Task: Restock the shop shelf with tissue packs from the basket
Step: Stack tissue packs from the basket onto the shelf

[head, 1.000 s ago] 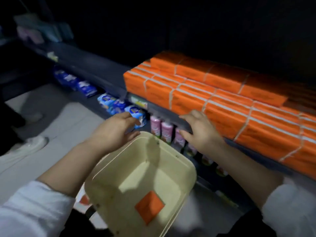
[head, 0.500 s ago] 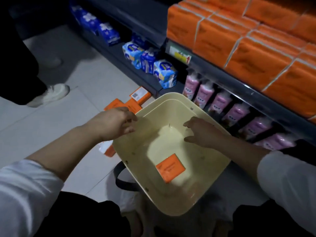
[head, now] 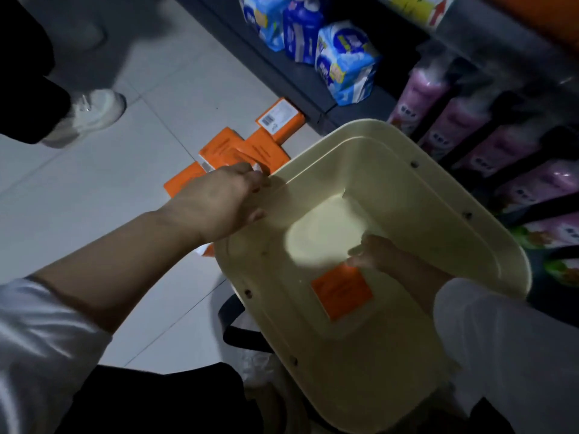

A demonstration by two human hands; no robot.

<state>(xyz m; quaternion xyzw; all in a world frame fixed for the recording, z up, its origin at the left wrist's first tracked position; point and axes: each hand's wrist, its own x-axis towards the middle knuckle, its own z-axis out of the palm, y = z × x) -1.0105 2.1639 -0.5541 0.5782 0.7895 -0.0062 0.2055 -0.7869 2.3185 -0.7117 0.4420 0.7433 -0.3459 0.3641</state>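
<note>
Orange tissue pack lies flat in cream basket. Right hand loose-fingered beside it, empty: pinch across short edges. Left hand at rim, grip unclear; steady basket.

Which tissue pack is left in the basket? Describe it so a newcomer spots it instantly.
Find the cream basket in the middle of the view, before the shelves. On its bottom lies one flat orange tissue pack, right beside the right hand. The other orange packs lie on the floor tiles left of the basket; this is the only one inside it.
</note>
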